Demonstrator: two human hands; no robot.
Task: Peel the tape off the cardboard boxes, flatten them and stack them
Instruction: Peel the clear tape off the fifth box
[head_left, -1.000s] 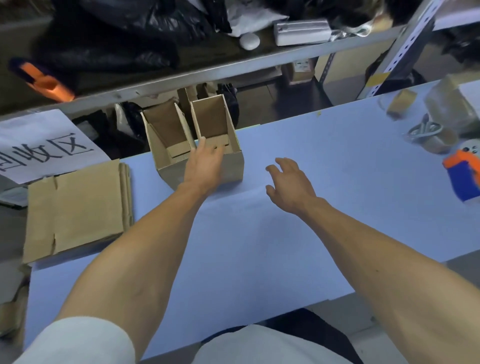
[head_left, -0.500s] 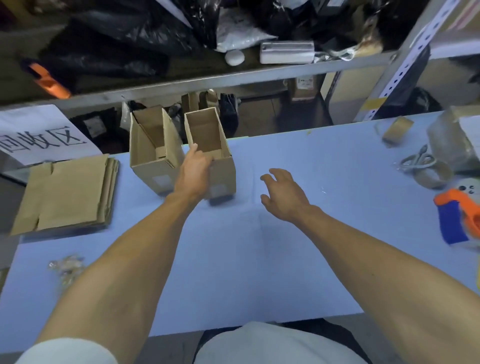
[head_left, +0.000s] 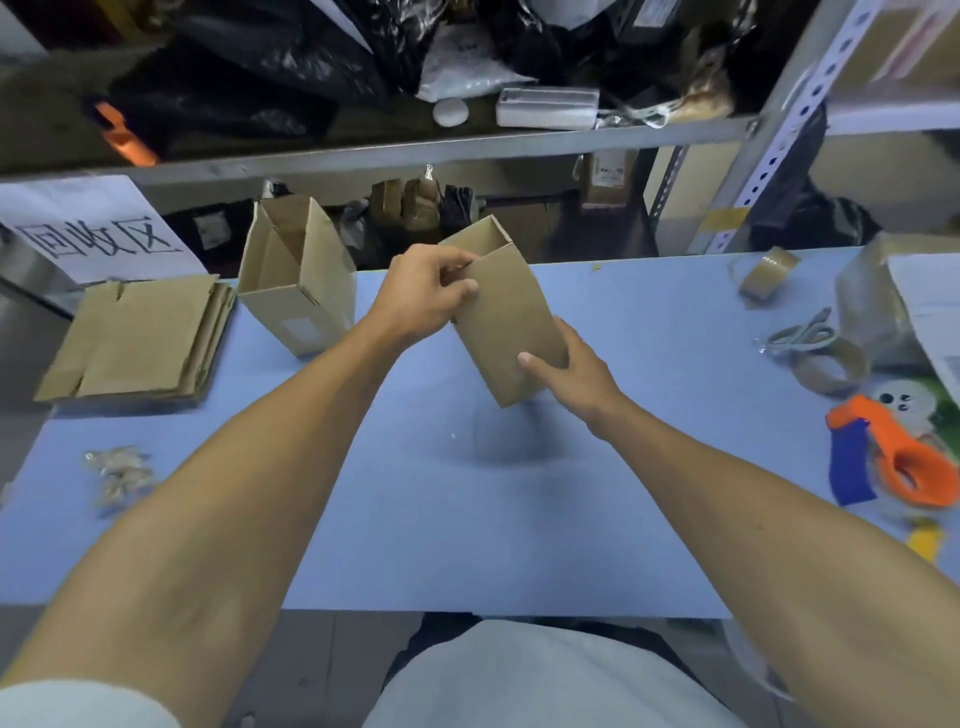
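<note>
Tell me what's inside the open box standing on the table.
The standing box shows only bare cardboard walls and an inner flap; its bottom is hidden by the near wall, so contents there cannot be ruled out.

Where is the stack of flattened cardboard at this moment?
The stack of flattened cardboard lies at the left end of the blue table, just left of the open box standing there.

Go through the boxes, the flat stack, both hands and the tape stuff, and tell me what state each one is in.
Held box: lifted off the table, tilted, top open.
Second box: standing on the table, top open, not flattened.
Flattened cardboard: stacked flat.
Left hand: pinching the held box's upper edge.
Right hand: gripping its lower end.
Tape dispenser: lying untouched.
</note>
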